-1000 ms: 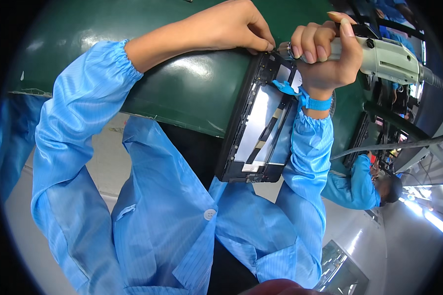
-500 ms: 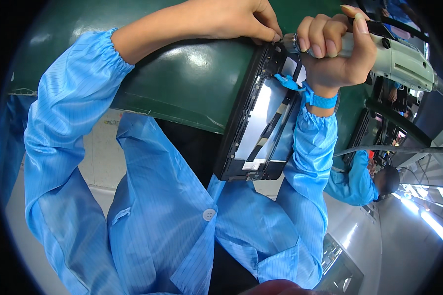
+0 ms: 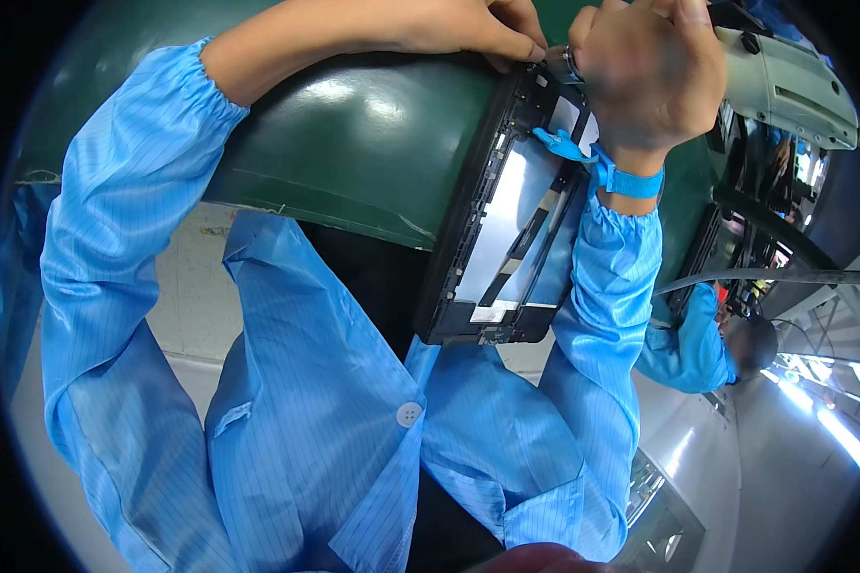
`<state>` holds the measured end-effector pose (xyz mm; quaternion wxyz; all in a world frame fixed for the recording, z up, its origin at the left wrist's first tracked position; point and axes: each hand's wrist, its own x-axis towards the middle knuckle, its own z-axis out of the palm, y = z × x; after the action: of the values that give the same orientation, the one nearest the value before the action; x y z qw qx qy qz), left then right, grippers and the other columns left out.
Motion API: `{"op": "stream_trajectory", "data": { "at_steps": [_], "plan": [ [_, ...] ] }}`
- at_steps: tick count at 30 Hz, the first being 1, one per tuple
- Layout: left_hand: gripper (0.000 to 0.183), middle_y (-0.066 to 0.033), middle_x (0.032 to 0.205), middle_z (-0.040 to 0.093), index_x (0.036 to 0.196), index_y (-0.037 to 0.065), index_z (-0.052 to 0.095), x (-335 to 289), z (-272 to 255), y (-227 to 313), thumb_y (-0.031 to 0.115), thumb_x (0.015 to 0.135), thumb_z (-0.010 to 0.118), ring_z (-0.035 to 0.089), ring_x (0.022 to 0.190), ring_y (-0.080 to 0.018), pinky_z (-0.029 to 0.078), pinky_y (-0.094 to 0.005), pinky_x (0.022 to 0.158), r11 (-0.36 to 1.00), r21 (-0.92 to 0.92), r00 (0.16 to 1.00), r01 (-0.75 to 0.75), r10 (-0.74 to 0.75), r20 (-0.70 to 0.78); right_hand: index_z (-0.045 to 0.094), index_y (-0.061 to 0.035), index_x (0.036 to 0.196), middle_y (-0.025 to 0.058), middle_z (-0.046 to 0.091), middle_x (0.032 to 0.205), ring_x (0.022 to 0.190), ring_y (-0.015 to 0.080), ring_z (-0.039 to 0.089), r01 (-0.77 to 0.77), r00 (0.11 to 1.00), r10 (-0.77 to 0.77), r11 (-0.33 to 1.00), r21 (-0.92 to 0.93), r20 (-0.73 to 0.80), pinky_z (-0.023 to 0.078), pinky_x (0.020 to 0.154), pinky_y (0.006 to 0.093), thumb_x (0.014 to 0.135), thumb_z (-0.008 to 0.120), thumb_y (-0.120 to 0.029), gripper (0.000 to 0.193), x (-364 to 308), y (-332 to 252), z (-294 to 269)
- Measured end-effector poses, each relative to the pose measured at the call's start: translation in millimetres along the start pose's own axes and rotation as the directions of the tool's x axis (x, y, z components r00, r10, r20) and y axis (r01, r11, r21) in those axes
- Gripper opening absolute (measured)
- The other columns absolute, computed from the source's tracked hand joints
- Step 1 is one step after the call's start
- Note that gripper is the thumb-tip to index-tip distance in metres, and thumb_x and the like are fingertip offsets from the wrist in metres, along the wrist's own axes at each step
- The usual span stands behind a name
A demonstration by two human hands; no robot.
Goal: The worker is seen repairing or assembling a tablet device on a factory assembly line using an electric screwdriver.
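My right hand [image 3: 664, 91] wraps round a pale grey-green electric screwdriver [image 3: 798, 91], its body lying toward the right and its metal nose toward the left. That nose is over the far end of an opened flat device [image 3: 506, 229], tablet-like with a black frame and silvery inner panels. The fingertips of my left hand [image 3: 492, 33] are pinched together beside the screwdriver's nose, at the device's far corner. Whatever sits between them is too small or hidden. A blue wrist strap [image 3: 631, 183] circles my right wrist, its loose end lying over the device.
The device rests on a dark green tabletop [image 3: 354, 143] and juts past its near edge. A grey cable [image 3: 764, 277] runs across the right side. Farther right, a co-worker in a blue sleeve [image 3: 688, 349] sits near more equipment.
Both hands, the screwdriver and the device appear slightly higher in the picture. The right hand and screwdriver have shifted most, upward. Both grips look the same.
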<state>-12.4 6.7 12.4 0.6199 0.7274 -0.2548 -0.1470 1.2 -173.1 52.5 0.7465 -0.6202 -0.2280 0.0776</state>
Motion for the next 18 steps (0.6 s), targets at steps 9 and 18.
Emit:
{"op": "stream_trajectory", "data": {
  "at_steps": [9, 18],
  "plan": [
    [0.023, -0.0117, 0.08, 0.076, 0.103, -0.005, 0.076, -2.7, 0.0, 0.7, 0.015, 0.094, 0.069, 0.065, 0.069, -0.0141, 0.052, -0.0302, 0.067, 0.999, 0.032, 1.0, 0.002, -0.002, 0.004, 0.047, -0.008, 0.079, -0.0022, 0.031, 0.049, 0.037, 0.0113, 0.032, 0.007, 1.0, -0.007, 1.0, -0.005, -0.025, 0.038, 0.039, 0.0273, 0.111, 0.044, -0.03, 0.039, -4.7, -10.4, 2.9],
    [0.026, -0.0162, 0.082, 0.076, 0.103, -0.006, 0.076, -11.3, 1.7, 13.7, 0.018, 0.092, 0.071, 0.068, 0.068, -0.0201, 0.054, -0.0321, 0.068, 0.997, 0.078, 1.0, 0.003, -0.001, -0.024, 0.047, -0.0091, 0.078, -0.0029, 0.03, 0.049, 0.037, 0.0113, 0.033, 0.016, 1.0, -0.016, 0.997, 0.081, -0.004, 0.038, 0.04, 0.0276, 0.11, 0.046, -0.029, 0.037, -5.5, -8.2, 5.0]
  ]
}}
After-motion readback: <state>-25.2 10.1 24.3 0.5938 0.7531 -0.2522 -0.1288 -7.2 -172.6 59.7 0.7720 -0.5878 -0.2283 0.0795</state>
